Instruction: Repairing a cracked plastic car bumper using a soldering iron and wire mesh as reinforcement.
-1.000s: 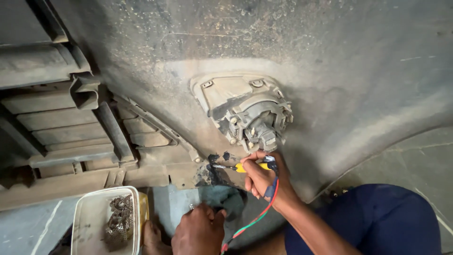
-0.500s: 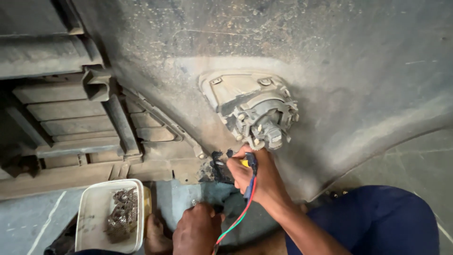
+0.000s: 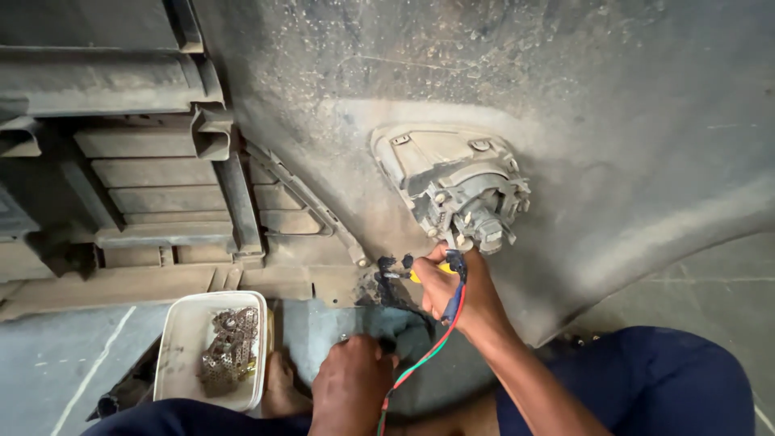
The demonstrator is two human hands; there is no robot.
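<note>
At eight o'clock a white rectangular plastic tub point(image 3: 211, 349) holds rusty screws. At six o'clock the left hand point(image 3: 349, 387) presses closed on a blue-grey cloth point(image 3: 401, 331). The right hand point(image 3: 457, 292) grips a yellow-handled tool point(image 3: 421, 274) and red, green and blue wires point(image 3: 428, 352) under the dusty grey lamp housing point(image 3: 454, 187), seemingly still mounted; the wiring looks unfinished

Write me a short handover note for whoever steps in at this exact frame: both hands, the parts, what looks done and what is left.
Right hand: raised under the lamp housing, gripping a yellow-handled tool and red and green wires.
Left hand: low, resting on a dark cloth.
White tub of small metal parts sits to the left.
Done: lamp housing sits in the dusty panel.
Left: wires hang loose; whether they are connected cannot be seen.
</note>
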